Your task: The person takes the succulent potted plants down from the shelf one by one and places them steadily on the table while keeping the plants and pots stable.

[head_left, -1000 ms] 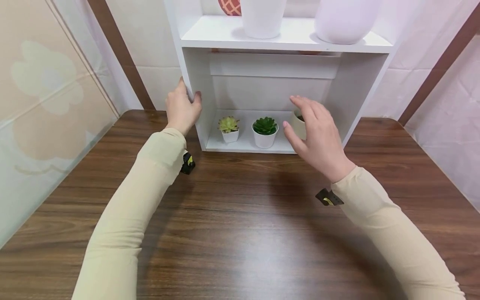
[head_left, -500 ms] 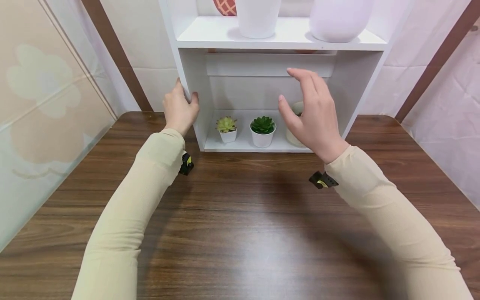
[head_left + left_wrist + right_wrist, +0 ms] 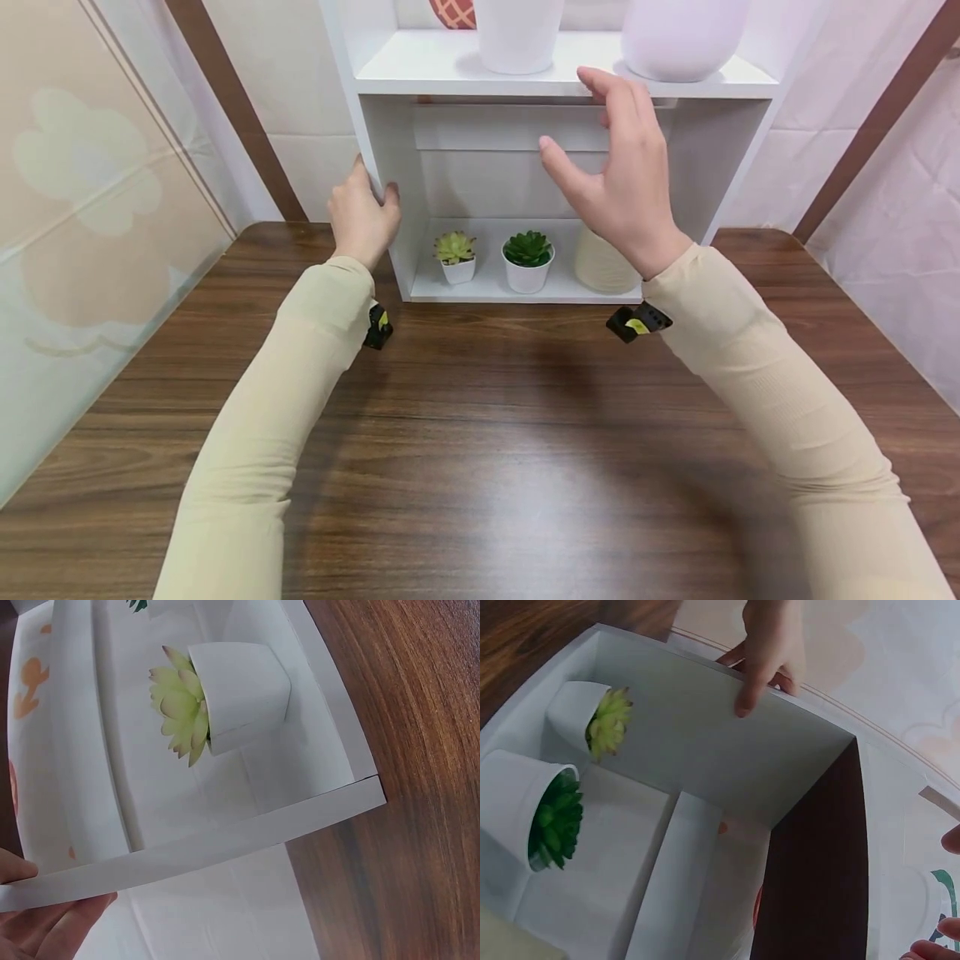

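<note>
The left hand grips the left side panel of the white shelf unit; its thumb lies on the inner face and its fingers on the outer face, as the left wrist and right wrist views confirm. The right hand is raised in front of the right half of the unit; its thumb and fingers are spread wide, with nothing held; its fingertips overlap the front edge of the middle board in the head view; contact there cannot be determined.

On the bottom board, left to right, stand the following: a light green succulent in a small white pot; a dark green succulent in a round white pot; a cream pot, its top hidden behind the right hand. All three stand upright and apart.

On the middle board, a white tapered pot stands left of a larger rounded white pot; both are cut off at the top. The unit stands at the far side of the brown wood-grain table; pale fabric hangs at left.
</note>
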Demonstrator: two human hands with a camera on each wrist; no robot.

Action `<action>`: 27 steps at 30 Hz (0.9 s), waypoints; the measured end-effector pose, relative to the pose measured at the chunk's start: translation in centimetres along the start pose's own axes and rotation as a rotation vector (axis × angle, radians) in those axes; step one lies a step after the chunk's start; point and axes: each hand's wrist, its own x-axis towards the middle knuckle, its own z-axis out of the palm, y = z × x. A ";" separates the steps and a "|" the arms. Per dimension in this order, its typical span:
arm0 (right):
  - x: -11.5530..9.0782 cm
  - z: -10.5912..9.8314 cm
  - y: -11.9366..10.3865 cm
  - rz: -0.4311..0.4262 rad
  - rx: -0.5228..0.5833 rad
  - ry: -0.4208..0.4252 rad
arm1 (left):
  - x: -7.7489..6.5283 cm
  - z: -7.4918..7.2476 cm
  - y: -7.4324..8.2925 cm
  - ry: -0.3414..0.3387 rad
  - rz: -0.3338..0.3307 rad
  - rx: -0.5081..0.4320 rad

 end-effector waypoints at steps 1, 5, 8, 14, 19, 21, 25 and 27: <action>0.2 0.0 -0.1 0.010 0.008 -0.002 | 0.0 0.0 0.0 0.000 0.000 -0.002; 1.0 0.1 -0.5 0.044 0.029 -0.003 | 0.0 0.2 0.0 -0.003 -0.007 0.004; 1.4 0.2 -0.7 0.050 0.040 0.002 | 0.0 0.4 0.0 -0.007 -0.010 0.005; 2.4 0.2 -1.3 0.131 0.052 -0.029 | 0.1 0.6 -0.1 -0.005 -0.002 0.003; 3.5 0.3 -1.5 0.211 0.066 -0.036 | 0.0 0.6 -0.1 -0.007 -0.007 -0.002; 3.9 0.4 -1.5 0.236 0.085 -0.029 | -0.1 0.6 -0.1 -0.006 -0.009 -0.007; 4.8 0.5 -1.5 0.279 0.114 -0.022 | -0.1 0.5 -0.1 0.002 -0.012 -0.007; 5.1 0.7 -1.5 0.294 0.114 -0.020 | -0.1 0.5 -0.1 0.005 -0.014 -0.005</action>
